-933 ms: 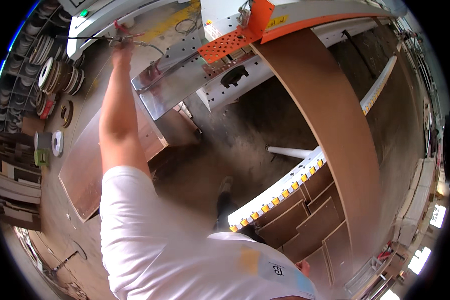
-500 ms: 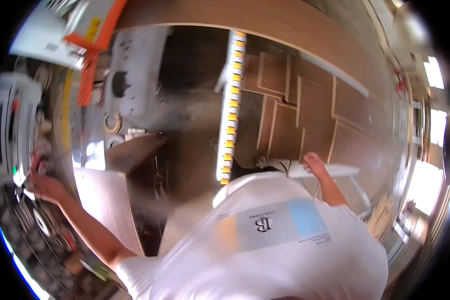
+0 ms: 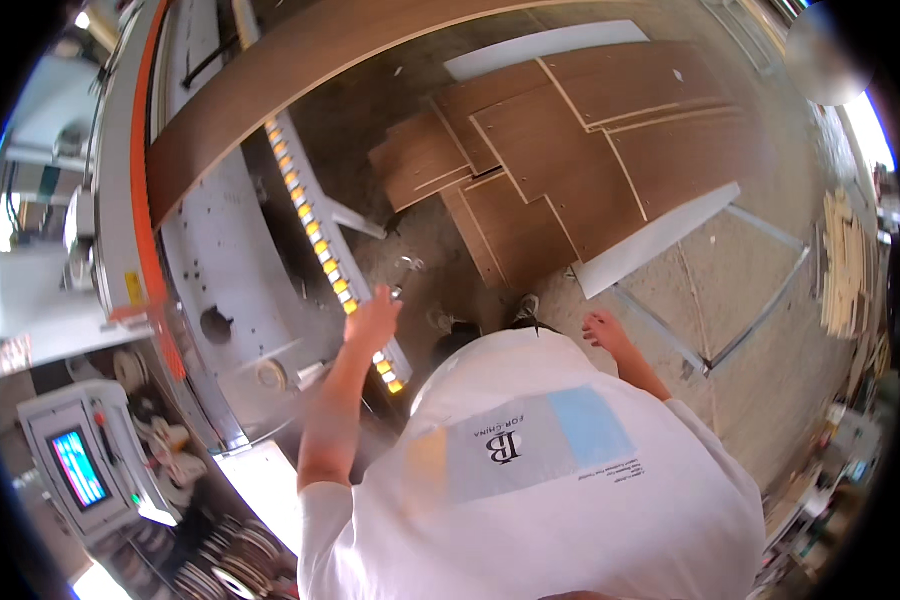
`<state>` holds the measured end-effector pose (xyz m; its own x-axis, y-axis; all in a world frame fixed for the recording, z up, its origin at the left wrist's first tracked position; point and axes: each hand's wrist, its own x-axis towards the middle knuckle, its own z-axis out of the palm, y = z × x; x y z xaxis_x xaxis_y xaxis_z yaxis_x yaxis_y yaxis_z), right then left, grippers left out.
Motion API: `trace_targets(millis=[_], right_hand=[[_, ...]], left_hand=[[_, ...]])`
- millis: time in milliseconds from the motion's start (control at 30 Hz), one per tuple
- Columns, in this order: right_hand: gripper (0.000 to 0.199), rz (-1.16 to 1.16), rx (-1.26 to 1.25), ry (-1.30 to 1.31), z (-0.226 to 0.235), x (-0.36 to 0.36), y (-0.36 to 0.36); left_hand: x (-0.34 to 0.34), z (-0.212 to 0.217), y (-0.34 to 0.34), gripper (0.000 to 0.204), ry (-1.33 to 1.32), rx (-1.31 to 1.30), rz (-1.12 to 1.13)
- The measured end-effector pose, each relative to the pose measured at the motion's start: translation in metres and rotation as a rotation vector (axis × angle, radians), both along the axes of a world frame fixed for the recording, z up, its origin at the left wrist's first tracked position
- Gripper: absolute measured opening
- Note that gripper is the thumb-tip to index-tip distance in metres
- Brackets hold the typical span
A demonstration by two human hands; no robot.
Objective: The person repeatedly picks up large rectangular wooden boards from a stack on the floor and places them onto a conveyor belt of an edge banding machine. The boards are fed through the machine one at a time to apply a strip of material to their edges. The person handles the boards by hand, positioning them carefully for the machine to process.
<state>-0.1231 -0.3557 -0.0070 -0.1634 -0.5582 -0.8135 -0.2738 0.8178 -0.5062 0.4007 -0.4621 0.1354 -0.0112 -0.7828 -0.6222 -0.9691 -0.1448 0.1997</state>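
Note:
My left hand (image 3: 373,318) is blurred by motion, fingers apart and holding nothing, just over the roller rail (image 3: 320,235) with its yellow wheels. My right hand (image 3: 604,329) hangs free at my side above the concrete floor, fingers loosely spread and empty. A long brown board (image 3: 270,90) lies along the grey and orange machine (image 3: 220,270) beyond the rail. My white T-shirt fills the lower middle of the view.
Several brown panels (image 3: 570,150) lie stacked on the floor ahead, with a white panel (image 3: 660,240) at their near edge. A control box with a lit screen (image 3: 75,465) stands at lower left. Coils of edging strip (image 3: 220,570) sit below it. Wood strips (image 3: 845,260) are piled at right.
My view has swung round toward the floor panels. My left hand has come away from the machine at the far left to the roller rail. My right hand stays low and empty.

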Motion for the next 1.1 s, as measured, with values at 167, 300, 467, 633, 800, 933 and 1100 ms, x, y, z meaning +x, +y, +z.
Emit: trace_targets(millis=[167,300,467,633,800,933,1100], right_hand=[[0.037,-0.452,0.236,-0.117,-0.048,-0.083,0.108],[0.033,-0.698,0.16,-0.276,-0.058,-0.105,0.175],[0.03,-0.357,-0.149,0.07,-0.051,-0.103,0.199],[0.023,-0.516,-0.276,-0.009,-0.049,-0.123,0.186],[0.021,-0.796,-0.051,-0.18,-0.048,-0.143,0.172],[0.023,-0.782,-0.104,-0.16,-0.041,-0.143,0.177],[0.025,-0.561,-0.083,0.057,-0.052,-0.143,0.199]], left_hand=[[-0.101,-0.023,-0.016,0.035,0.098,0.025,-0.204],[-0.179,-0.02,-0.052,0.034,0.11,-0.011,-0.302],[-0.273,-0.015,-0.103,0.032,0.122,-0.161,-0.425],[-0.365,0.001,-0.145,0.03,0.143,-0.27,-0.498],[-0.435,0.021,-0.164,0.031,0.187,-0.352,-0.567],[-0.464,0.026,-0.164,0.036,0.183,-0.35,-0.635],[-0.487,0.028,-0.148,0.038,0.097,-0.209,-0.677]])
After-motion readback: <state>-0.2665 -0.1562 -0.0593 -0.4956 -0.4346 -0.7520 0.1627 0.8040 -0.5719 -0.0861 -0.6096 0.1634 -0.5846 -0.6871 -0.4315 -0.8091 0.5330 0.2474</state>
